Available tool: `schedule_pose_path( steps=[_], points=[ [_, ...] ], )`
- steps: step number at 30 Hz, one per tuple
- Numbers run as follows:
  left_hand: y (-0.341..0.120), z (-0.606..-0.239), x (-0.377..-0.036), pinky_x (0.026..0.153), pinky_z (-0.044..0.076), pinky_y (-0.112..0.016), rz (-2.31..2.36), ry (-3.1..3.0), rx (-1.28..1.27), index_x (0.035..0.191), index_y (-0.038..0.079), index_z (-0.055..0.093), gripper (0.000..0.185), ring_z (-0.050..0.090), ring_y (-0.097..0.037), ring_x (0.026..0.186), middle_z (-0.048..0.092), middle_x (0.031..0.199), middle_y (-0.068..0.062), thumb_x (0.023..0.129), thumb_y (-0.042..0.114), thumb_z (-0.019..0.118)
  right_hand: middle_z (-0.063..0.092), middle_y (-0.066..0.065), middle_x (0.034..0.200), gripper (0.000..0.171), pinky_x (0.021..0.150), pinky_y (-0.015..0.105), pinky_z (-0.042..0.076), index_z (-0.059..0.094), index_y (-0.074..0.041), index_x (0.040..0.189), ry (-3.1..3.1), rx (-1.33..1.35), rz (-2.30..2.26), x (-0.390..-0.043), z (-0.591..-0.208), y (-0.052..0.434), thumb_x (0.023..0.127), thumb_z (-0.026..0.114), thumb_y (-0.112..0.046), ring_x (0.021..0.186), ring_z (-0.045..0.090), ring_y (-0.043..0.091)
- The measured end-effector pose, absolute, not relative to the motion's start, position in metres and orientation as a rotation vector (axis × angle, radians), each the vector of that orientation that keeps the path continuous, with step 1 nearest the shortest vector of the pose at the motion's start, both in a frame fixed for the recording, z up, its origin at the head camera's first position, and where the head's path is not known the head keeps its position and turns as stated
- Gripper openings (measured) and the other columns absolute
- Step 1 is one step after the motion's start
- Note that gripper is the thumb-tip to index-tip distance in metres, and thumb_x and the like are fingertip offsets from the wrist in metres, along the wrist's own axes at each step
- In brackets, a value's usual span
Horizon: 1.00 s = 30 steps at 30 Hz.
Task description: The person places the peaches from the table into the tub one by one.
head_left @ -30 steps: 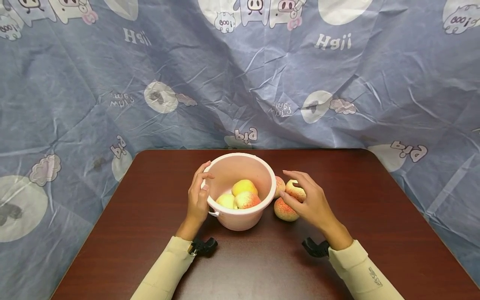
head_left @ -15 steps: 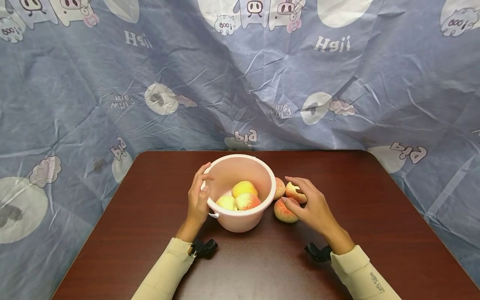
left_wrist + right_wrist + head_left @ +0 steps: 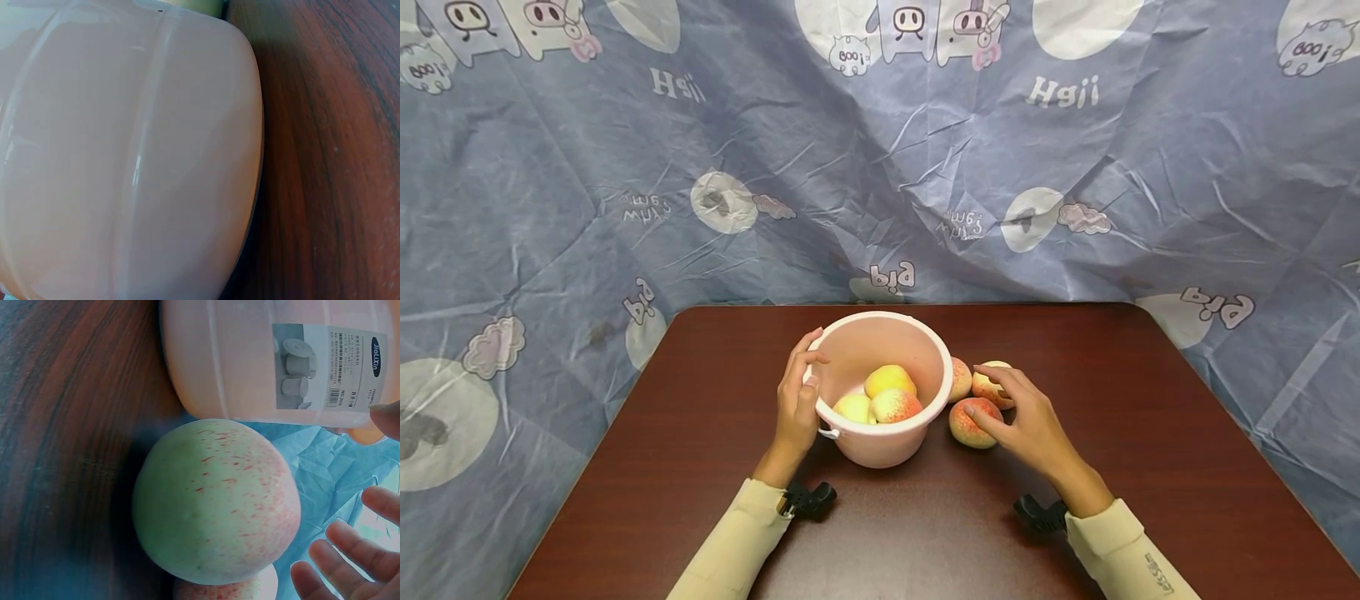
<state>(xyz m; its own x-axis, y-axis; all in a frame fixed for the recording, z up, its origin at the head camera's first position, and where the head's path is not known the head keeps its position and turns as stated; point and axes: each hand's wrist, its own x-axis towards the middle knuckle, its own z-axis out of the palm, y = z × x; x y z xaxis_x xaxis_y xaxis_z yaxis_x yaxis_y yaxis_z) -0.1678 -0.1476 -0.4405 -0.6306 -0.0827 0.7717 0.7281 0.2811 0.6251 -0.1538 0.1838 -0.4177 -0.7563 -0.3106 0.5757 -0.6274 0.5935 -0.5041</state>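
Note:
A pale pink plastic bucket (image 3: pixel 880 446) stands on the table, its mouth tipped toward the head camera in view. My left hand (image 3: pixel 795 398) grips its left rim, fingers curled over the edge. Inside lie a yellow peach (image 3: pixel 889 380), a pale yellow peach (image 3: pixel 852 408) and a red-speckled peach (image 3: pixel 895 406). My right hand (image 3: pixel 1026 421) hovers at the bucket's right with fingers spread, holding nothing. Below and beside it sit a near peach (image 3: pixel 973 423), a far right peach (image 3: pixel 988 387) partly covered by the fingers, and another peach (image 3: pixel 959 379) partly behind the bucket.
The dark brown wooden table (image 3: pixel 715 367) has a blue printed cloth (image 3: pixel 880 167) hanging behind its far edge. Seen from the right wrist, a label (image 3: pixel 331 369) is stuck on the bucket's side, close to the green-and-red peach (image 3: pixel 215 500).
My right hand has come down and slightly nearer over the loose peaches. My left hand keeps its place on the bucket, and the fruit has not moved.

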Motion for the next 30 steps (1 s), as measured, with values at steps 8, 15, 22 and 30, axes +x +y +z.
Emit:
schedule_pose_path(
  steps=[8, 15, 22, 30],
  points=[
    [-0.148, -0.441, -0.169, 0.106, 0.032, -0.041, -1.428, -1.820, -0.589, 0.101, -0.004, 0.056, 0.040, 0.043, -0.031, 0.131, 0.048, 0.141, -0.018, 0.086, 0.026, 0.035, 0.060, 0.004, 0.123, 0.056, 0.075, 0.043, 0.052, 0.059, -0.013, 0.127, -2.386, 0.756, 1.004, -0.155, -0.425, 0.185, 0.076, 0.080, -0.020, 0.094, 0.064, 0.024],
    [-0.148, -0.442, -0.168, 0.106, 0.032, -0.040, -1.431, -1.826, -0.582, 0.101, -0.006, 0.056, 0.041, 0.043, -0.030, 0.131, 0.048, 0.141, -0.017, 0.087, 0.027, 0.035, 0.062, 0.002, 0.118, 0.054, 0.075, 0.038, 0.051, 0.060, -0.012, 0.125, -2.370, 0.771, 1.014, -0.157, -0.433, 0.186, 0.075, 0.081, -0.018, 0.087, 0.065, 0.021],
    [-0.148, -0.442, -0.168, 0.106, 0.032, -0.039, -1.427, -1.827, -0.589, 0.102, -0.004, 0.056, 0.040, 0.043, -0.031, 0.131, 0.047, 0.141, -0.015, 0.088, 0.028, 0.036, 0.062, 0.000, 0.116, 0.055, 0.077, 0.031, 0.051, 0.061, -0.010, 0.124, -2.370, 0.782, 1.019, -0.155, -0.437, 0.188, 0.074, 0.082, -0.018, 0.092, 0.064, 0.020],
    [-0.147, -0.443, -0.169, 0.107, 0.031, -0.039, -1.428, -1.820, -0.585, 0.101, -0.007, 0.055, 0.042, 0.043, -0.032, 0.131, 0.048, 0.141, -0.015, 0.088, 0.028, 0.036, 0.062, -0.002, 0.117, 0.055, 0.079, 0.036, 0.052, 0.060, -0.011, 0.125, -2.413, 0.769, 1.022, -0.154, -0.441, 0.190, 0.075, 0.081, -0.022, 0.098, 0.062, 0.017]
  ],
)
